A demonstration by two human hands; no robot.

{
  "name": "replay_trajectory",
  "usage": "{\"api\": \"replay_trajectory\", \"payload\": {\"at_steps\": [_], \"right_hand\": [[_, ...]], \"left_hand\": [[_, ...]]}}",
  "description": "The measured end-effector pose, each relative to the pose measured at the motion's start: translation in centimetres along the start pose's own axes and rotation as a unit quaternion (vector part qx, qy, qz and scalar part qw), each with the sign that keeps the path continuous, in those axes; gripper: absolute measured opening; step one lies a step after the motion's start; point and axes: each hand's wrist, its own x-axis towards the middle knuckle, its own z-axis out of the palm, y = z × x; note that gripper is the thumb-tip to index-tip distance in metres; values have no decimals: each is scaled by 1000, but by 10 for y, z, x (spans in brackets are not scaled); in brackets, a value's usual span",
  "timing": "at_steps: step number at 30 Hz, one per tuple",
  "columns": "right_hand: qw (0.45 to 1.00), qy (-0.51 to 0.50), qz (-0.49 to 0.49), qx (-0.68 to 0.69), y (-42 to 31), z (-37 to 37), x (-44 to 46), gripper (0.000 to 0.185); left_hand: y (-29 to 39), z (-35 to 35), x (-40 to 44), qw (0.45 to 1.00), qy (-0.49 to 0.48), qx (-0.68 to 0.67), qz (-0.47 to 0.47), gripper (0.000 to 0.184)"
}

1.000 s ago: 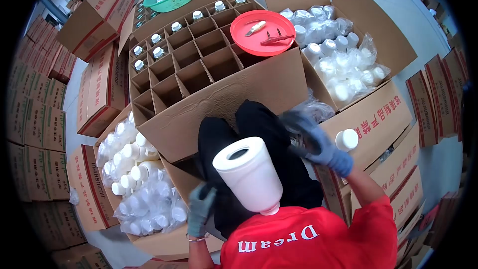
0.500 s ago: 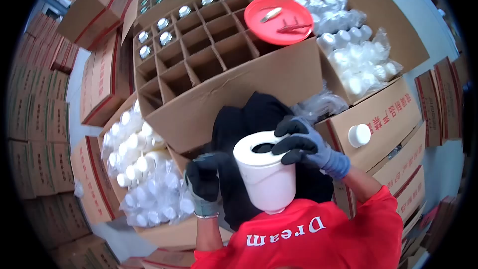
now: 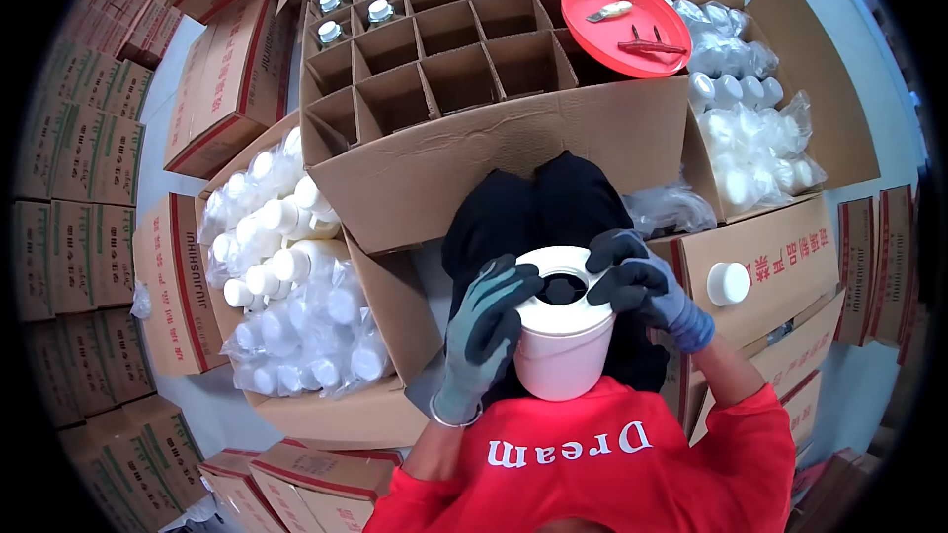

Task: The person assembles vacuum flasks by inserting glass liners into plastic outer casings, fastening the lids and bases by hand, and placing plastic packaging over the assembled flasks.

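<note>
A white plastic tub [image 3: 560, 365] with a ring-shaped lid [image 3: 538, 319] stands upright in my lap, its round centre hole showing dark inside. My left hand [image 3: 481, 326], in a grey glove with dark fingers, has curled fingers against the lid's left edge. Whether something small is pinched in those fingers is hidden. On the right side of the lid, my right hand [image 3: 652, 288] in a blue-grey glove grips the rim with bent fingers.
Ahead stands a divided carton [image 3: 494, 153] with several capped bottles [image 3: 380, 12] in its far cells. A red plate [image 3: 617, 44] on its corner carries small tools. Bagged white bottles [image 3: 286, 326] fill a box at left; a white cap [image 3: 728, 283] sits on a carton at right.
My left hand has moved right and up from beside my lap to the tub's lid. The tub shifted slightly right, with my right hand still on it. The camera view has shifted too.
</note>
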Motion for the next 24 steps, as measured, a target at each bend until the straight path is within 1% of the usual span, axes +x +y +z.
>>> {"api": "replay_trajectory", "payload": {"at_steps": [1, 2, 3, 4, 5, 6, 8, 9, 10, 11, 12, 13, 14, 15, 16, 17, 20, 21, 22, 24], "right_hand": [[1000, -7, 2, 24, 0, -4, 1, 24], [999, -30, -26, -2, 1, -8, 6, 25], [997, -51, -51, -27, 2, -11, 10, 26], [998, -40, -40, -26, -4, -7, 14, 26], [999, -28, -28, -24, -11, -3, 17, 26], [999, -16, -16, -23, -17, 1, 21, 26], [998, 14, 46, -27, -41, 9, 35, 24], [991, 54, 93, 80, -55, 18, 43, 27], [991, 66, 100, 66, -50, 25, 49, 27], [990, 78, 106, 52, -38, 31, 55, 27], [989, 94, 111, 39, -25, 34, 62, 28], [993, 73, 83, 38, -12, 27, 67, 32], [999, 40, 8, -25, 10, 19, 77, 33], [990, 23, -39, -131, 21, 13, 87, 33], [967, 8, -90, -236, 25, 12, 95, 33], [971, 14, -84, -225, 19, 15, 99, 30], [990, 41, -51, -126, 20, 17, 90, 27], [993, 69, -5, -96, 12, 21, 82, 25], [995, 74, 9, -66, -1, 25, 75, 24], [996, 66, 17, -56, -8, 22, 63, 25]], "left_hand": [[-2, -1, 0, 1000, -1, 13, 8, 35], [-5, -1, 0, 1000, -1, 27, 15, 35], [-12, -1, 2, 1000, 4, -18, -13, 37], [-22, -1, 5, 997, 8, -63, -42, 39], [-30, -3, 7, 986, -1, -135, -95, 49], [-39, -8, 15, 982, -36, -162, -87, 63], [-39, -16, 27, 990, -94, -92, -50, 70], [-29, -15, 27, 990, -104, -85, -49, 69], [-18, -10, 27, 989, -114, -78, -49, 68], [-18, 4, 10, 996, -41, -76, -24, 63], [-16, 7, -6, 999, -36, 40, -2, 61], [-5, 10, -13, 995, -19, 93, 32, 61], [13, 16, -21, 988, 3, 143, 62, 61], [31, 24, -29, 972, -76, 196, 108, 59], [46, 32, -34, 955, -107, 243, 135, 57], [60, 39, -41, 934, -136, 286, 164, 55], [12, 3, -14, 982, -43, 104, 152, 50], [-10, -1, -7, 995, 17, 2, 100, 46], [-12, 2, -4, 973, 67, -202, -93, 44], [-26, 5, 13, 962, 88, -248, -79, 53]]}}
